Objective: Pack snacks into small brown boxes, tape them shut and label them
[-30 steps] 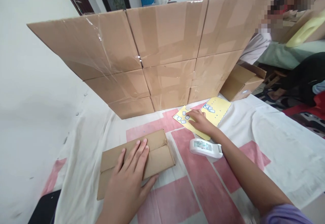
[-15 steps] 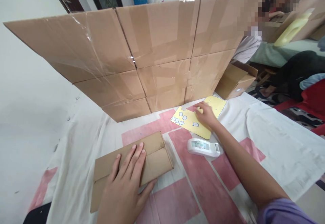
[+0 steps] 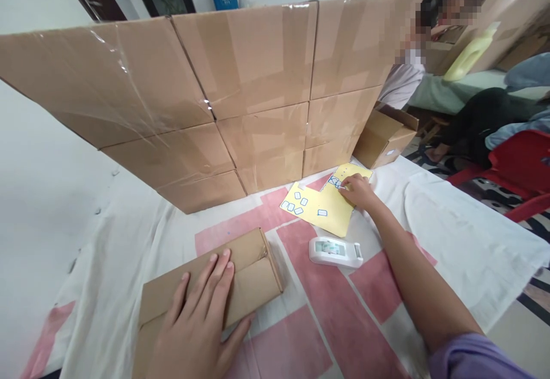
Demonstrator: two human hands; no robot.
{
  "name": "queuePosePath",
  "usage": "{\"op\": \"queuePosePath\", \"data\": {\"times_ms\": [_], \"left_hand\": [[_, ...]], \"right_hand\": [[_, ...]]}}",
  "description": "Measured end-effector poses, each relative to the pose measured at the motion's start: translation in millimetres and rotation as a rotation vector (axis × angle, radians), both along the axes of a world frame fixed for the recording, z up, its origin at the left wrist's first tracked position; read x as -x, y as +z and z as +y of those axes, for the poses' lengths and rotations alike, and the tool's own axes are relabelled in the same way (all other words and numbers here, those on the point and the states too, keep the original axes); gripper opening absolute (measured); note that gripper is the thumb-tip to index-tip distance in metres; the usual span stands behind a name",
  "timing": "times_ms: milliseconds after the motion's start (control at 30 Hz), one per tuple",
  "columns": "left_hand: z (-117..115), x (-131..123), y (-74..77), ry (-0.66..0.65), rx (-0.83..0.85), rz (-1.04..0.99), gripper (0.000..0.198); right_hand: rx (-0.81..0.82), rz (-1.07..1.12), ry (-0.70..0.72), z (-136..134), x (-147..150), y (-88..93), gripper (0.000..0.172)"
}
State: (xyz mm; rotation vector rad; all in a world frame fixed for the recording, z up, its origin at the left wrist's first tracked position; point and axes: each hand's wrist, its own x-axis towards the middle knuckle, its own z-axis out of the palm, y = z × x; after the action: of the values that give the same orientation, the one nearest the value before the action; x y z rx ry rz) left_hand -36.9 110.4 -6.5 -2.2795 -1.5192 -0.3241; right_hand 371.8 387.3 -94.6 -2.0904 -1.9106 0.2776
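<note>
Head view, quick q: what's the L hand [image 3: 197, 321] up to?

Lying on a flat, rectangular brown cardboard box [image 3: 253, 278], nr side of tbl, L of ctr. Palm down, fingers a bit apart, thumb by the box's nr edge. Not clamped on anything

OK, & R hand [image 3: 360, 191]?

Reaching over the pale-yellow paper [image 3: 337, 221], farther off & to the R. Fingers curled, tips by a bunch of overlapping blue-outlined shapes [image 3: 334, 182] on its far part. Can't tell if thumb & finger are tog. or pinching sth

Paper = 1 sheet or 2?

Can't tell; there's a nr part & a far part. Nr part has five small white rectangles w/ blue outlines [image 3: 304, 202] grouped at its L end, plus a lone white blue-edged rectangle [image 3: 322, 213] nearer the ctr

Anything else close?

Yes, long white plastic gadget w/ a clear window [image 3: 335, 251], on the cloth just nr side of the paper, L of the R forearm, not touching it

Cloth?

White fabric w/ pink-red patches [image 3: 447, 213], under everything on the tbl

Bkgd?

Tall taped brown cardboard panel [image 3: 266, 58] up behind the paper, open brown cardboard box [image 3: 378, 138] by its lower R end, red plastic chair [image 3: 522, 158] far R, another person in a pale top [image 3: 404, 83] past the panel
</note>
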Motion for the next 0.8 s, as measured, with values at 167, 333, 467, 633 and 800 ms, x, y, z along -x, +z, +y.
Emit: {"op": "queuePosePath", "data": {"times_ms": [167,333,467,633,800], "left_hand": [[0.1,0.6,2.1,-0.020,-0.019,0.022,0.081],[-0.8,0.9,2.3,-0.020,-0.014,0.020,0.082],[-1.2,0.7,1.5,-0.014,-0.017,0.009,0.082],[-0.5,0.3,0.5,-0.018,-0.022,-0.005,0.080],[-0.1,-0.3,0.6,-0.016,-0.022,-0.008,0.080]], "right_hand": [[-0.005,0.014,0.026,2.1,2.3,-3.4,0.019],[-0.033,0.004,0.058,-0.5,4.8,-4.3,0.032],[-0.026,-0.006,0.078,-2.4,6.2,-1.2,0.029],[-0.011,-0.012,0.121,0.3,3.1,-0.1,0.026],[-0.011,0.010,0.165,3.9,-2.0,-6.5,0.025]]}}
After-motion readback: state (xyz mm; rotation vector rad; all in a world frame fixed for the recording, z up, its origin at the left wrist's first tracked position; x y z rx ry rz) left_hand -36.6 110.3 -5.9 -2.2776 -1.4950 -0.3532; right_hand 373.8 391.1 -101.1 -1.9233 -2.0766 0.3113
